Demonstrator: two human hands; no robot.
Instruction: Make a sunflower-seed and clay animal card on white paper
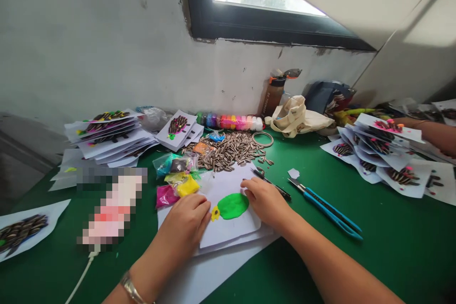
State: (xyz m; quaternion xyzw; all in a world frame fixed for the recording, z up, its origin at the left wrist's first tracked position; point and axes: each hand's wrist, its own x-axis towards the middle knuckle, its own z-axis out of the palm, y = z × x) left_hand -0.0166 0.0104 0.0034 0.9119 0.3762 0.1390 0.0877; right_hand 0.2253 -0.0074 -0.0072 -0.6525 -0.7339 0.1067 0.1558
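A sheet of white paper [228, 237] lies in front of me, on top of other sheets. On it is a flat green clay oval [233, 206], with a small yellow clay head [215, 213] with a dark eye at its left end. My left hand [188, 218] is closed at the paper's left edge, beside the yellow head; its fingertips are hidden. My right hand [267, 199] has its fingers curled together at the oval's upper right edge. Whatever those fingers hold, if anything, is hidden. Black-handled scissors or tweezers [272, 184] lie just behind my right hand.
Sunflower seeds [231, 149] are heaped behind the paper. Bagged clay [178, 185] lies left. A blue cutter [326, 206] lies right. Stacks of seed pictures [107, 140] stand on both sides. A bottle [273, 95] and cloth bag [299, 116] are at the wall. Another person's arm [434, 133] reaches in.
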